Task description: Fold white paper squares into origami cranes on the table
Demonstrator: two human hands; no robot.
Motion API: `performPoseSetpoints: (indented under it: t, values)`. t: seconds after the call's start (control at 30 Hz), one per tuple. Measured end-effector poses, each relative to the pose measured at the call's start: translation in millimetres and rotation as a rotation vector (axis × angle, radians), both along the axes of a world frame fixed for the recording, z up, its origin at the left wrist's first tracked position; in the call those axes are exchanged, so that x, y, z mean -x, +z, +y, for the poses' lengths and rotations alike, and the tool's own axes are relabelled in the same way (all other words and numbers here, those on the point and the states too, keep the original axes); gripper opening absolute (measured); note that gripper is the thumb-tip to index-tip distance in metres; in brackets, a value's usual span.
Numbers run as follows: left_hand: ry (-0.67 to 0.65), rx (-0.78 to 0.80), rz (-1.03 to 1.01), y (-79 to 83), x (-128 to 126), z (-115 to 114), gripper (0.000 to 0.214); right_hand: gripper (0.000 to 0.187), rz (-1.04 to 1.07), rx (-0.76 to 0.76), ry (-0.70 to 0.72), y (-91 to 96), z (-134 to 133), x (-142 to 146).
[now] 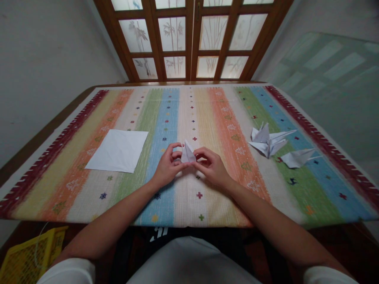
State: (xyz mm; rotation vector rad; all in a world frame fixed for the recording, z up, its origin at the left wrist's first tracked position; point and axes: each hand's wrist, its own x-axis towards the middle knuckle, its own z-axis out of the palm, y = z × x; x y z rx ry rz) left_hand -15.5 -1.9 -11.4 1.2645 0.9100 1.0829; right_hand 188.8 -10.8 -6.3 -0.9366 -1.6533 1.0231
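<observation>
Pinching folded paper (188, 153) between thumb and fingers of left hand (166, 165) and right hand (214, 166), with forearms (124, 213) angled inward across near edge of cloth-covered table (186, 203). Held well in from that edge, midway between side edges. Unable to see all fingertips behind the paper. Note white sheet (118, 151) toward left edge; folded cranes (269, 147) toward right edge, partly overlapping, hard to count. See yellow crate (28, 254) cut off below near-left corner.

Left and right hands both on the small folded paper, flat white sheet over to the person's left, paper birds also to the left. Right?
One slip: the paper birds lie to the person's right, as the head view shows. The left hand and right hand are on the small folded paper, with the flat white sheet to the left.
</observation>
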Motion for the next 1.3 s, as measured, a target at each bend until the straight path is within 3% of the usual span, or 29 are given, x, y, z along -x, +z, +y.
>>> performPoseSetpoints:
  t: [0.13,0.23,0.47,0.63,0.8,0.9,1.07,1.3]
  values:
    - [-0.044,0.017,0.056,3.4,1.8,1.9,0.040,0.022,0.041,0.113,0.072,0.2,-1.6,0.7]
    - [-0.075,0.032,0.064,4.4,3.4,3.2,0.036,0.021,0.073,0.128,0.126,4.2,-1.8,-1.1]
    - [-0.213,-0.067,0.236,10.0,4.6,-2.3,0.029,0.020,0.020,-0.023,-0.030,13.9,0.2,-7.9]
    - [-0.280,-0.103,0.247,12.8,2.3,-5.2,0.022,0.028,0.112,0.079,0.032,12.2,3.6,-11.7]
    - [-0.172,0.073,0.016,9.9,-0.5,-5.1,0.053,0.050,0.259,0.321,0.177,8.7,9.0,-13.3]
    - [-0.097,0.023,-0.027,10.3,0.4,-3.6,0.057,0.061,0.383,0.495,0.236,9.2,10.1,-12.9]
    - [-0.006,-0.193,0.187,11.3,4.1,-1.7,0.042,0.073,0.486,0.561,0.248,6.8,11.1,-9.6]
    - [-0.073,-0.302,0.326,10.6,6.9,1.7,0.017,0.065,0.481,0.547,0.202,-1.4,9.9,-2.7]
